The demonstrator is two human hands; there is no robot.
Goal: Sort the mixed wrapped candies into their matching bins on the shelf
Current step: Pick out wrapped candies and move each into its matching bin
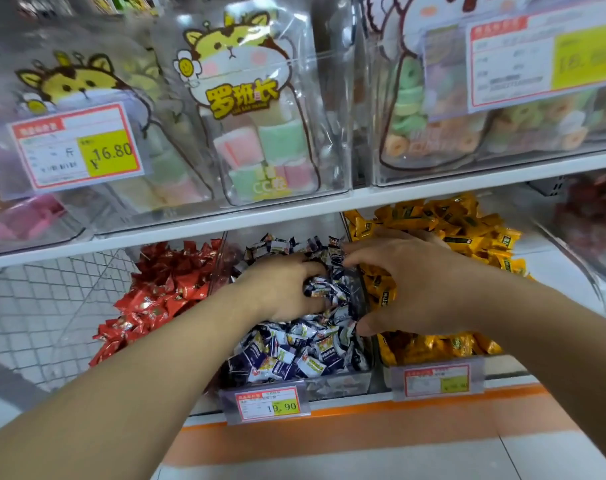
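Note:
Three clear bins stand side by side on the lower shelf. The left one holds red wrapped candies (159, 292), the middle one dark blue and white candies (294, 355), the right one yellow candies (467, 230). My left hand (280, 289) digs into the blue and white pile, fingers curled round several of them. My right hand (408, 282) hovers over the clear divider between the middle and right bins, fingers bent and spread with the tips among the candies; whether it holds one is hidden.
Price tags hang on the bin fronts (268, 405) (436, 379). An upper shelf (363, 199) just above carries clear boxes of bagged marshmallow sweets (260, 133). A wire mesh panel (45, 306) is at the left. An orange shelf edge (363, 438) runs below.

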